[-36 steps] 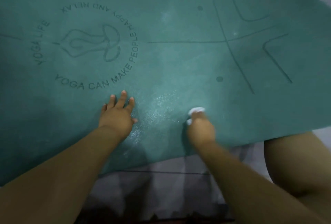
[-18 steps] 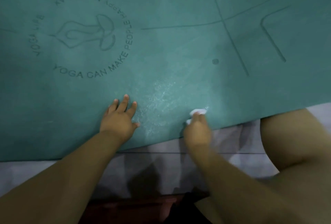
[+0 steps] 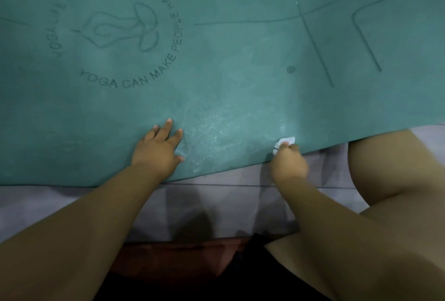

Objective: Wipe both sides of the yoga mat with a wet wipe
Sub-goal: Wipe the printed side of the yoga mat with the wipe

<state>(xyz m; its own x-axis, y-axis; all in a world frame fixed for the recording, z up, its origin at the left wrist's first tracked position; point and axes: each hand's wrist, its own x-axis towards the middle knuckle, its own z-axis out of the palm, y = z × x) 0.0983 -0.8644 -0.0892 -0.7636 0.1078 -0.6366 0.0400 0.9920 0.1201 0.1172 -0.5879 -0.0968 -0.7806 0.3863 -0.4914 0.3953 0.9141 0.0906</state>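
Observation:
A teal yoga mat (image 3: pixel 240 59) with a round printed logo and alignment lines fills the upper part of the view. My left hand (image 3: pixel 159 149) presses flat on the mat near its front edge, fingers spread. My right hand (image 3: pixel 289 162) grips a small crumpled white wet wipe (image 3: pixel 286 141) and holds it against the mat right at the front edge. A wet, shiny streak lies on the mat between the two hands.
Grey tiled floor (image 3: pixel 72 204) runs below the mat's front edge. My bare knee (image 3: pixel 397 168) rests at the right, touching the mat's edge. A reddish-brown strip (image 3: pixel 180 250) and dark fabric lie at the bottom.
The right hand with the wipe has slid toward the mat's front edge. The view has shifted so more floor shows below the mat. The left hand stays pressed in place.

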